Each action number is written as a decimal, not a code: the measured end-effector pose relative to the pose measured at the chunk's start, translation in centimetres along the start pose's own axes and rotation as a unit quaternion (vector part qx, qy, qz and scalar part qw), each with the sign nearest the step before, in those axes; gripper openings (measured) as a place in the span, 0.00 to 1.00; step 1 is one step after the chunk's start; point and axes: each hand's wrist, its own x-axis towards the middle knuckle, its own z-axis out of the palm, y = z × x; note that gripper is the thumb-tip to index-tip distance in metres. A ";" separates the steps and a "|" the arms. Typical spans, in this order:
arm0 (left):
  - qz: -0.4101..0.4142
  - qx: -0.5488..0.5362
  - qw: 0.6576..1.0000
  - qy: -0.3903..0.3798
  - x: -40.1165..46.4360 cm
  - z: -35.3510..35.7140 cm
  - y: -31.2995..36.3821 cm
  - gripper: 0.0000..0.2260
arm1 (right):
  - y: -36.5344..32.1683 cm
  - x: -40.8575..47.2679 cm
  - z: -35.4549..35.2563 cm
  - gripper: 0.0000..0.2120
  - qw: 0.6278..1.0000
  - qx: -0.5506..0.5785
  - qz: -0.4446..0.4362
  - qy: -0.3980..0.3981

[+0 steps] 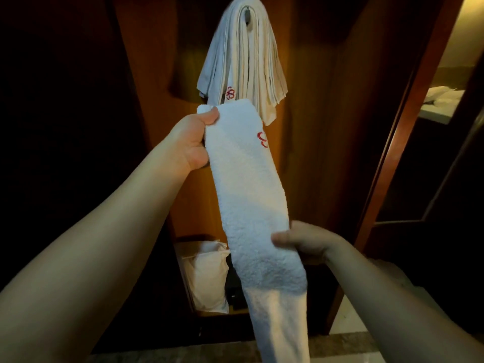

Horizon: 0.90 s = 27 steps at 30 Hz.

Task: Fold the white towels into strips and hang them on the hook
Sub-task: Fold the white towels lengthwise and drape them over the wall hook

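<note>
A white towel strip (251,195) stretches below the hook (247,14), where folded towels (242,61) hang draped. The left hand (195,141) pinches the strip's top end just under those towels; the right hand (305,239) grips it lower down, its tail dangling.

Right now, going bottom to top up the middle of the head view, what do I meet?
Right hand gripping the folded towel strip → left hand pinching its top end → hung towels → hook.

You have one folded towel strip (248,195) in two hands, one bundle of hung towels (243,56), one hook (247,14).
</note>
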 end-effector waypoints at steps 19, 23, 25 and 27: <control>-0.119 0.065 0.985 0.109 7.4 -5.0 -7.3 0.12 | 1.7 -3.0 2.3 0.39 0.986 0.116 0.026 -0.113; -0.135 0.102 0.979 0.114 7.1 -7.1 -9.2 0.12 | 0.5 -2.7 2.7 0.35 0.985 0.139 0.000 -0.099; -0.162 0.088 0.980 0.080 7.1 -8.3 -10.2 0.23 | -0.5 -2.3 2.8 0.30 0.984 0.138 -0.023 -0.111; -0.179 0.081 0.978 0.072 6.7 -9.0 -10.6 0.26 | -1.7 -1.8 2.8 0.26 0.982 0.146 -0.045 -0.110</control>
